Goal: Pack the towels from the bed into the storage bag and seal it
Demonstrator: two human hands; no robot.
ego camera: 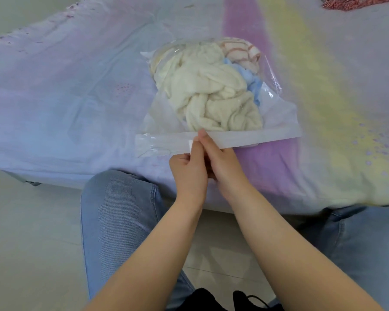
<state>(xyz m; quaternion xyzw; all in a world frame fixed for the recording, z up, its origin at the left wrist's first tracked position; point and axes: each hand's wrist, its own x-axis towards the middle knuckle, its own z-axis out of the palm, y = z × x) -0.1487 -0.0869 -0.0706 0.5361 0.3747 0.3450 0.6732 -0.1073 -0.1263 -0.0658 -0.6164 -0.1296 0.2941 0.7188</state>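
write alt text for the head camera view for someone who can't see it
Both hands, left hand and right hand, pinch the white zip strip of a clear storage bag lying on a pastel bed. Cream, blue and striped towels sit bunched inside the bag.

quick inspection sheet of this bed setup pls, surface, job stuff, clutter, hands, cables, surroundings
surface: bed sheet in pastel lilac, blue and yellow, wrinkled.
job's things: clear storage bag lies flat on the bed; cream towel, blue towel and striped towel inside it; white seal strip runs along the near edge.
clutter: red patterned fabric at the far right corner.
grippers: left hand and right hand meet mid-strip, grip pinching the seal.
cables: nothing seen.
surroundings: pale floor; person's knees in blue jeans by the bed edge.
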